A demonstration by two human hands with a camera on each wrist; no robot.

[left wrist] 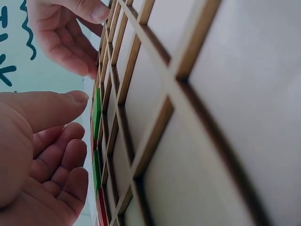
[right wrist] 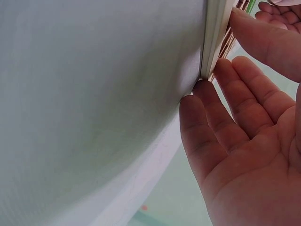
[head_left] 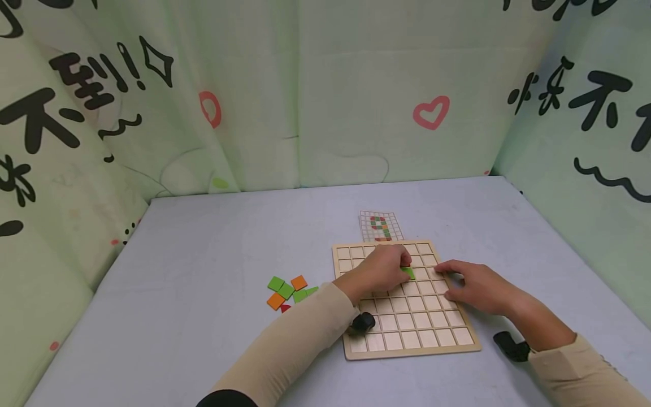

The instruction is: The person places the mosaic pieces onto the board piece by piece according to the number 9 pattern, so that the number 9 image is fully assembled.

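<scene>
A wooden grid board (head_left: 412,322) lies on the table, its cells divided by raised strips. Over its upper middle is my left hand (head_left: 381,268), thumb apart from loosely curled fingers, with nothing pinched between them. Close to the thumb, a green tile (left wrist: 97,113) sits in the grid; whether the thumb touches it I cannot tell. Another green tile (left wrist: 96,167) and a red tile (left wrist: 101,207) show farther along, partly hidden in the head view by the hand. My right hand (head_left: 475,285) rests its fingertips against the board's right edge (right wrist: 210,44), fingers extended.
Left of the board lie loose tiles, among them an orange tile (head_left: 276,301), a green tile (head_left: 276,283) and a partly covered red piece (head_left: 285,308). Behind the board is a gridded pattern card (head_left: 366,225) with coloured squares. A printed curtain (head_left: 346,113) surrounds the table.
</scene>
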